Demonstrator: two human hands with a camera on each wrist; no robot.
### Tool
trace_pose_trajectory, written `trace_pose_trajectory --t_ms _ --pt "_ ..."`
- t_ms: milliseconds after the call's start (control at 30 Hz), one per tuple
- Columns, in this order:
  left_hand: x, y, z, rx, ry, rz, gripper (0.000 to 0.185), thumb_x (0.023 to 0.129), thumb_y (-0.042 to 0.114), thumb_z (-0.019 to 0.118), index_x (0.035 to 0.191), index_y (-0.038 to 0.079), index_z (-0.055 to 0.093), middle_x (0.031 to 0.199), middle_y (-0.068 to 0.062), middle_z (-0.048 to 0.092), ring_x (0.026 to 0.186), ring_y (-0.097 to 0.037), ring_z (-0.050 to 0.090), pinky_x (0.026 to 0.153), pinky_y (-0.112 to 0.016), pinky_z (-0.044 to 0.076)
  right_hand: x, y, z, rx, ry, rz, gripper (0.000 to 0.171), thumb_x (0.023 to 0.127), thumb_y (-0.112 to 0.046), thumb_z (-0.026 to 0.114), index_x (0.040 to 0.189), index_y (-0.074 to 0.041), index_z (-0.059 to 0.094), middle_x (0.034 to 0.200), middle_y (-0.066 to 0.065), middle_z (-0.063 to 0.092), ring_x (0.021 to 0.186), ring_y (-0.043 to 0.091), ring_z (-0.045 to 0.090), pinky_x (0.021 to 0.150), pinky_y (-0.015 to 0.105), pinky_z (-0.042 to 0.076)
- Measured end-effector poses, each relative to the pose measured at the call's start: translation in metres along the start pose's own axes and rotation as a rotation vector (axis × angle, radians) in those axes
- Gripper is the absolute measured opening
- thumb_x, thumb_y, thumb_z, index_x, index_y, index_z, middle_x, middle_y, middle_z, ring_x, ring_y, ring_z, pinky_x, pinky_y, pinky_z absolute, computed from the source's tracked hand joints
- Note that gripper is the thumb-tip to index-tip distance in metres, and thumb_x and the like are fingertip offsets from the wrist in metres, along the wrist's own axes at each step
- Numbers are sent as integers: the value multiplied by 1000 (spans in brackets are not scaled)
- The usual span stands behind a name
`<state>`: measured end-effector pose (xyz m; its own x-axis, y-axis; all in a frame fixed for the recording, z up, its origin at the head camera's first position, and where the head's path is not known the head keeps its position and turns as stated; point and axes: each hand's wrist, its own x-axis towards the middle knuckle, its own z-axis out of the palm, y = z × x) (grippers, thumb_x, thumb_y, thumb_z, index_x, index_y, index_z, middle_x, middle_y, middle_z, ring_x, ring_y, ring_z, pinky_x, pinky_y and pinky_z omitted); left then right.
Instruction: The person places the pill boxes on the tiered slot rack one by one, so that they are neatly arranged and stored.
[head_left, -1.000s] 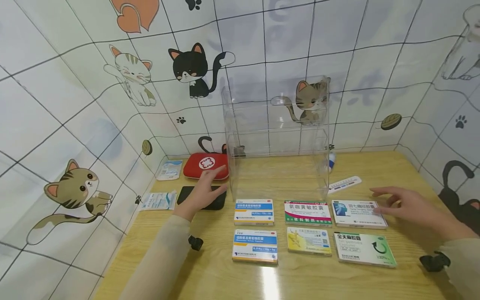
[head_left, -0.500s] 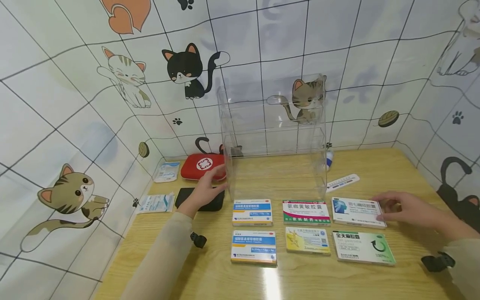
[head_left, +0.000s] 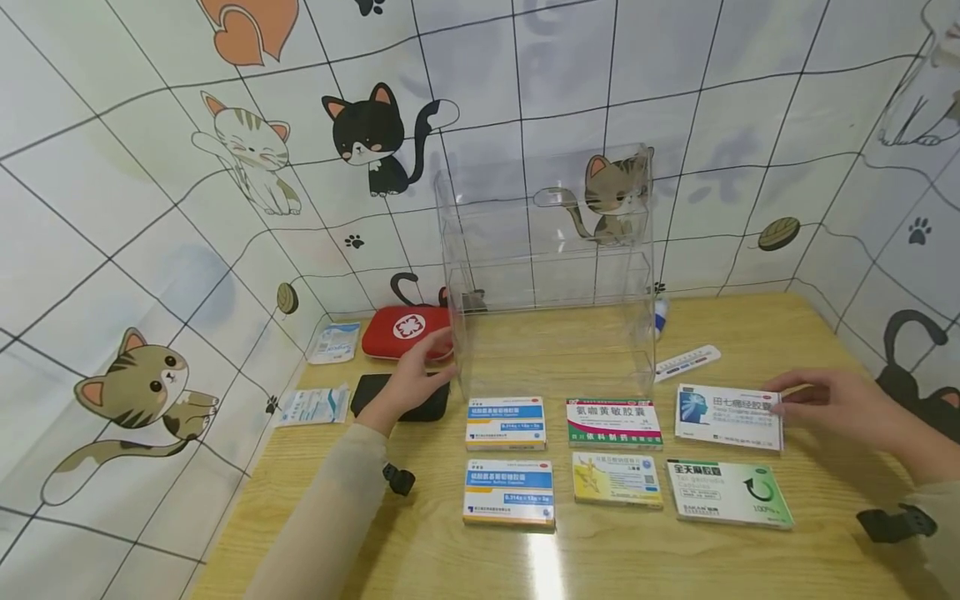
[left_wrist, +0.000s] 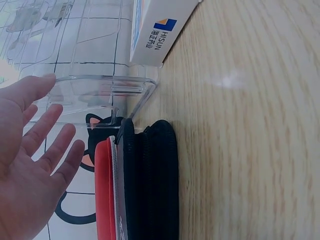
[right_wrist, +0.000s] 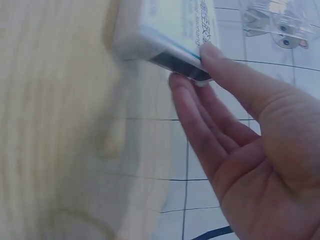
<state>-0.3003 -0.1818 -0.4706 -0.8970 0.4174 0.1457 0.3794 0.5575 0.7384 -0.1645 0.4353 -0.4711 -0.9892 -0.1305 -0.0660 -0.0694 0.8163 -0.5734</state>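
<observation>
Six boxes lie mid-frame; right hand pinches the box at right, left hand spread open beside the rack; "HISUN" label legible.

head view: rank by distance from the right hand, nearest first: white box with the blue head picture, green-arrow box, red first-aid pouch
1. White box with the blue head picture: in the grip of the right hand, held by its right end.
2. Green-arrow box: front row, just below and left of the hand.
3. Red first-aid pouch: far left, by the wall.
</observation>
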Motion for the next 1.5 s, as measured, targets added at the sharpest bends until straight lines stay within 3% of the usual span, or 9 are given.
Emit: trace_pose_trajectory --t_ms 133,267,433,567,600,767,1000,1167,1500 --pt "-1 0 -1 -6 10 -3 69 95 21 76 155 28 42 147 -1 56 135 -28 54 115 -55 45 3 -8 -13 -40 110 -7 33 97 -28 73 123 -8 71 127 32 65 88 -8 65 66 21 57" --pt "-4 2 0 -8 16 -12 73 93 16 78 156 23 41 147 -3 57 135 -28 53 116 -56 44 10 -22 -27 -30 283 -30 30 98 -23 72 123 -5 70 119 33 69 82 -28 46 63 10 49" --pt "-8 3 4 10 12 -31 77 91 14 79 157 21 39 151 -4 54 139 -27 52 119 -53 42 24 -54 -54 -1 471 46 45 102 -36 64 131 -2 65 126 34 66 83 -25 47 65 11 43" --pt "-8 2 6 -1 5 -33 77 92 15 79 157 22 39 153 -3 53 140 -29 52 119 -53 41 39 -86 -78 50 576 51 47 103 -40 62 138 -10 64 135 18 68 88 -22 51 69 6 44" --pt "-7 2 7 -3 5 -33 76 92 15 79 157 23 39 153 -3 53 139 -29 52 119 -54 41 44 -94 -83 75 599 39 45 102 -40 64 138 -13 65 135 10 69 85 -28 43 66 -1 38" --pt "-4 0 9 -15 5 -30 76 92 15 79 156 26 40 154 0 52 140 -27 52 119 -55 41 65 -146 -101 215 619 23 41 99 -38 68 138 -27 66 134 -11 68 86 -22 55 66 1 43" --pt "-2 0 8 -21 4 -38 77 91 16 80 156 29 39 155 1 51 139 -26 52 119 -56 41 115 -218 -108 458 665 -145 33 95 -24 74 128 -19 72 124 -15 65 100 -2 67 81 4 52" --pt "-1 1 8 -14 5 -29 76 92 18 80 155 28 40 154 0 52 138 -26 53 118 -56 42 155 -262 -100 455 740 -222 28 96 -21 73 124 -19 74 120 -16 61 108 3 66 97 14 53" --pt "-1 0 3 -24 -10 -26 74 93 17 78 155 25 40 152 -1 52 136 -29 54 116 -54 45 209 -329 -70 307 748 -322 26 99 -21 70 123 -13 75 127 -2 62 109 9 68 99 17 54"
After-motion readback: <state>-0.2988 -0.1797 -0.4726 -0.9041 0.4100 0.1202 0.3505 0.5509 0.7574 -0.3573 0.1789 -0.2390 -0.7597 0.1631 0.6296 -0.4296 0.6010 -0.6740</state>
